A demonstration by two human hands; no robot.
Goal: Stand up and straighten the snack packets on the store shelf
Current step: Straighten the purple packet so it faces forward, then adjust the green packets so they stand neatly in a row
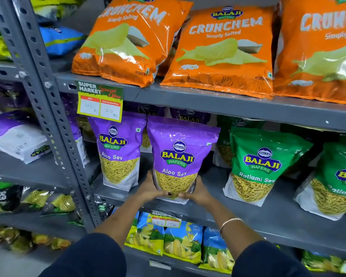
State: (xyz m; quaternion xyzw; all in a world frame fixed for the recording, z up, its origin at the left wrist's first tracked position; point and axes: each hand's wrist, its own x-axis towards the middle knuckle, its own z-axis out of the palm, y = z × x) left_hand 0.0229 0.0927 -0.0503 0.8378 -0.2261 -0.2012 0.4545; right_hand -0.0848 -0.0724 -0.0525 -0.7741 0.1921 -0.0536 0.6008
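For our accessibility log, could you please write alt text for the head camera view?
Both hands, left hand and right hand, grip the base of an upright purple Aloo Sev pouch on a grey metal shelf, between a matching purple pouch and green Ratlami Sev pouches. Orange crisp bags sit above.

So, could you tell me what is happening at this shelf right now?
A person is tidying the snack shelving. Both hands, the left hand and the right hand, grip the bottom of a purple Aloo Sev packet, holding it upright at the front of the middle shelf. A second Aloo Sev packet stands just to its left, and green Ratlami Sev packets stand to its right. Orange Crunchem packets lean back on the shelf above.
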